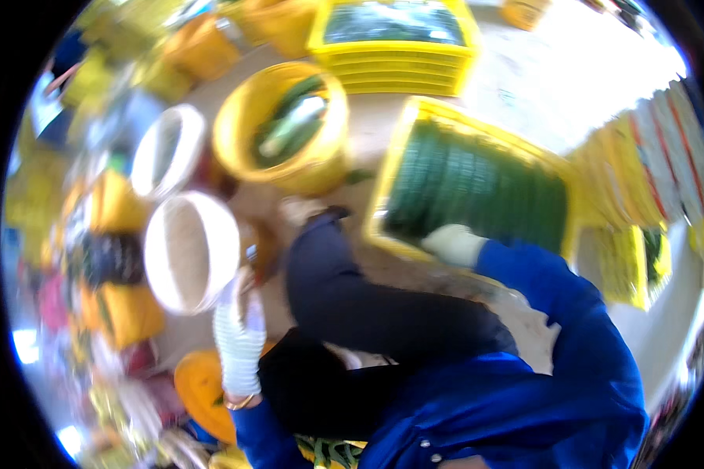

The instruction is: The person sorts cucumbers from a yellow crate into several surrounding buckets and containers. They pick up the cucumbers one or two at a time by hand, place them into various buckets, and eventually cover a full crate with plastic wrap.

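My left hand (240, 328), in a white knit glove, reaches to the rim of a white-rimmed bucket (230, 258). Its fingertips are at the rim, but blur hides whether they grip it. My right hand (454, 245), in a pale glove, is at the near side of a yellow plastic crate (408, 114). Long dark green cucumbers (475, 182) fill that crate in a side-by-side row. The right fingers are over the cucumbers at the near left corner; whether they hold one I cannot tell.
Beyond my knee stands a yellow bucket (226, 138) with a few cucumbers (293, 126) inside. Another white-rimmed bucket (141, 170) is to its left. Stacked yellow crates (387, 70) stand at the back. An orange lid-like disc (196, 387) lies near my left forearm. Several orange containers crowd the left.
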`<state>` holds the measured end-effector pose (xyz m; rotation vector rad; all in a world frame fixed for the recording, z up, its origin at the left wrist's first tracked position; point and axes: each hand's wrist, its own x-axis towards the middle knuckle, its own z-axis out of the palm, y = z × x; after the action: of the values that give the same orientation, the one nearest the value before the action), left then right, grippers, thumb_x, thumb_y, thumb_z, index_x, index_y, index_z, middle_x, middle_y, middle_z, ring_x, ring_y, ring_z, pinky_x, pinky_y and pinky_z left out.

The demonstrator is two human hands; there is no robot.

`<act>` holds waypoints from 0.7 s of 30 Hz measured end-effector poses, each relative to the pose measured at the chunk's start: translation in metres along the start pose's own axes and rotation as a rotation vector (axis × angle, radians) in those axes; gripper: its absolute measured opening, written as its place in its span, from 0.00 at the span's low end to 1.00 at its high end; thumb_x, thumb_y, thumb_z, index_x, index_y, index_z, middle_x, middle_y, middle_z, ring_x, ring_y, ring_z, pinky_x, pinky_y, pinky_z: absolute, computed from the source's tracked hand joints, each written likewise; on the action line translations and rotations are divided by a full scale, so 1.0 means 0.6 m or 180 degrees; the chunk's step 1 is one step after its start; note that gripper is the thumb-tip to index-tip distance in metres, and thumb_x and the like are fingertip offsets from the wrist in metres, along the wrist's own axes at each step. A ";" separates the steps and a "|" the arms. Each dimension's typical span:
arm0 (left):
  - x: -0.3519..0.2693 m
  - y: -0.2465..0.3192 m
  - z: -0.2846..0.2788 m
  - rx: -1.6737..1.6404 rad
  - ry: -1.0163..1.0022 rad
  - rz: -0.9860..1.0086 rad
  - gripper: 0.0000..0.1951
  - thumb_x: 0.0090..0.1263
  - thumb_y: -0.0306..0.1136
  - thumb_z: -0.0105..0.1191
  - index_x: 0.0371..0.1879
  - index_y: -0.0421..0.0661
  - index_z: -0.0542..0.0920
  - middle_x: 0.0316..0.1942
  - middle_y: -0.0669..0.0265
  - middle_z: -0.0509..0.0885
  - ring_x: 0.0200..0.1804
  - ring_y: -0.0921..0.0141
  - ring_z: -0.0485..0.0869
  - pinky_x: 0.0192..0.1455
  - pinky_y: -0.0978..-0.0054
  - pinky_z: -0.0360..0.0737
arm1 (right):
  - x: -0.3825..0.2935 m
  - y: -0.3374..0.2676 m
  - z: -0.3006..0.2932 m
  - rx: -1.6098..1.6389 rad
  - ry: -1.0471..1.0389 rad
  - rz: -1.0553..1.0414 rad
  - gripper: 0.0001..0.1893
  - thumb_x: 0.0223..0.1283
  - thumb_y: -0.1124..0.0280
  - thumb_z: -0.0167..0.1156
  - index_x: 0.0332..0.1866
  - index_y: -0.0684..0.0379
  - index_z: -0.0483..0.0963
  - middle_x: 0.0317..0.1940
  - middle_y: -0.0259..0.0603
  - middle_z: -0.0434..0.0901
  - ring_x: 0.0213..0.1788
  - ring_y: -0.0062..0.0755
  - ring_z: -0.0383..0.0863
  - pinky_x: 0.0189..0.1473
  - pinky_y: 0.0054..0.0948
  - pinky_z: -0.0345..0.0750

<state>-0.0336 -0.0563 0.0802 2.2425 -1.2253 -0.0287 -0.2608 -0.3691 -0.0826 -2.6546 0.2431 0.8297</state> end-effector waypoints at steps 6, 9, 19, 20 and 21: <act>-0.019 -0.181 -0.054 0.0462 0.1174 -0.0669 0.16 0.63 0.29 0.56 0.50 0.38 0.77 0.46 0.47 0.81 0.48 0.53 0.80 0.53 0.62 0.76 | -0.062 -0.034 0.004 0.0989 0.1262 -0.0162 0.15 0.59 0.63 0.53 0.51 0.55 0.72 0.35 0.49 0.80 0.40 0.51 0.80 0.43 0.43 0.76; -0.067 -0.299 -0.052 0.2322 0.0495 -0.0790 0.23 0.62 0.44 0.55 0.49 0.39 0.79 0.47 0.48 0.81 0.48 0.53 0.80 0.63 0.58 0.66 | -0.046 -0.079 0.022 0.1004 0.1057 0.0221 0.19 0.58 0.61 0.55 0.54 0.54 0.69 0.36 0.52 0.80 0.40 0.52 0.80 0.43 0.43 0.76; -0.062 -0.191 -0.010 0.1352 -0.1457 0.0125 0.11 0.58 0.40 0.53 0.24 0.45 0.83 0.25 0.59 0.83 0.35 0.58 0.80 0.51 0.63 0.74 | 0.026 0.049 0.188 0.1889 0.1378 0.0338 0.23 0.51 0.71 0.61 0.56 0.58 0.69 0.41 0.56 0.79 0.44 0.55 0.79 0.44 0.41 0.75; -0.073 -0.178 -0.012 0.1185 -0.1608 0.0102 0.11 0.60 0.39 0.53 0.28 0.45 0.84 0.27 0.58 0.83 0.37 0.58 0.80 0.52 0.64 0.74 | 0.029 0.058 0.198 0.1874 0.1338 0.0325 0.21 0.53 0.72 0.59 0.55 0.58 0.70 0.41 0.55 0.79 0.44 0.53 0.79 0.45 0.40 0.75; -0.086 -0.170 -0.018 0.1039 -0.1770 0.0056 0.12 0.61 0.39 0.52 0.32 0.45 0.84 0.29 0.57 0.84 0.39 0.58 0.81 0.54 0.64 0.74 | 0.036 0.063 0.207 0.1872 0.1280 0.0280 0.20 0.55 0.74 0.57 0.55 0.59 0.71 0.42 0.53 0.80 0.44 0.52 0.79 0.45 0.39 0.75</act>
<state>0.0178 0.0311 0.0259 2.6042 -1.6296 -0.5096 -0.3177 -0.3589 -0.2006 -2.2244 0.6039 0.1834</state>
